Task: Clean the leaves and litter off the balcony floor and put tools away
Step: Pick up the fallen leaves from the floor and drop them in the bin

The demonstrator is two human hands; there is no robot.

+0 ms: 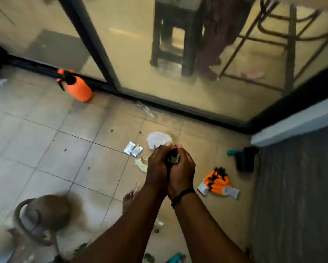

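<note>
- Leaves [172,160]: green and dark, bunched between the cupped hands.
- Foil packets [133,150]: two, flat, left of the hands.
- Gloves [218,182]: orange, flat, right of the hands.

leaves [172,160] mostly hidden between cupped hands; blurred basket [40,215] at lower left; teal tool [175,259] cut off below

A home balcony: tiled floor [45,149], sliding glass door [159,54], garden sprayer [78,86].
</note>
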